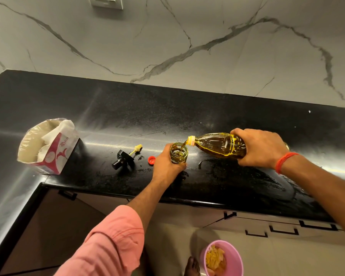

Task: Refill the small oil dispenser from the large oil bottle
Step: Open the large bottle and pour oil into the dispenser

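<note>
Oil dispenser (178, 153) stands open on the counter (227, 120) — left hand (165, 166) wrapped around it. Right hand (261, 147) grips the tilted oil bottle (217, 145), oil streaming in.

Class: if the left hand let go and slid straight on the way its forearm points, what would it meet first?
Probably the small glass jar its fingers already hold; beyond that, the tilted oil bottle, though depth is uncertain.
</note>
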`<action>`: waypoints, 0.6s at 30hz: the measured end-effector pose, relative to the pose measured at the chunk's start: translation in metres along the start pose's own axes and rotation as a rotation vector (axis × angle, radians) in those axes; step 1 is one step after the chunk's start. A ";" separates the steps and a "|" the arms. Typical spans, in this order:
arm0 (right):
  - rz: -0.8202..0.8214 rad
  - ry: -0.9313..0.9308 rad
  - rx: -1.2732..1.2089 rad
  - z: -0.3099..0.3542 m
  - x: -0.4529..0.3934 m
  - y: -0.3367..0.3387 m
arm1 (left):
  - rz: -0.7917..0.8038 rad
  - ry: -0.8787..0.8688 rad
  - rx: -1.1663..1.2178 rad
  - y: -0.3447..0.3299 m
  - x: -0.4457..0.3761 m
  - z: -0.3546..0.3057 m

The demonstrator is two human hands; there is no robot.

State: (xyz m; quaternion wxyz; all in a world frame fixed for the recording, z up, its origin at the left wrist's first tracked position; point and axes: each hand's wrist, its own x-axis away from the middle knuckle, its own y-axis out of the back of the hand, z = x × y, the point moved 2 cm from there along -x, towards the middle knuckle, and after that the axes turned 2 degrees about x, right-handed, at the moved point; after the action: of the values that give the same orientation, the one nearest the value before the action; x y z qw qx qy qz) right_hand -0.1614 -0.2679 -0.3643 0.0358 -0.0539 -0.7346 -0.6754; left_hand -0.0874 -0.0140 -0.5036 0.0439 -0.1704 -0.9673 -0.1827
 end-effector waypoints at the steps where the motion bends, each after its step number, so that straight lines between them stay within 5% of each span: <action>1: 0.001 0.000 -0.001 0.000 0.000 0.000 | 0.000 -0.001 0.000 0.000 0.000 0.000; 18: 0.005 -0.003 0.000 0.001 0.004 0.007 | -0.003 0.001 -0.027 0.000 -0.001 0.000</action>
State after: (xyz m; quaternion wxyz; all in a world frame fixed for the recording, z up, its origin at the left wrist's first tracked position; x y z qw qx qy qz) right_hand -0.1642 -0.2659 -0.3573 0.0367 -0.0567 -0.7346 -0.6751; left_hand -0.0868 -0.0140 -0.5039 0.0419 -0.1696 -0.9650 -0.1958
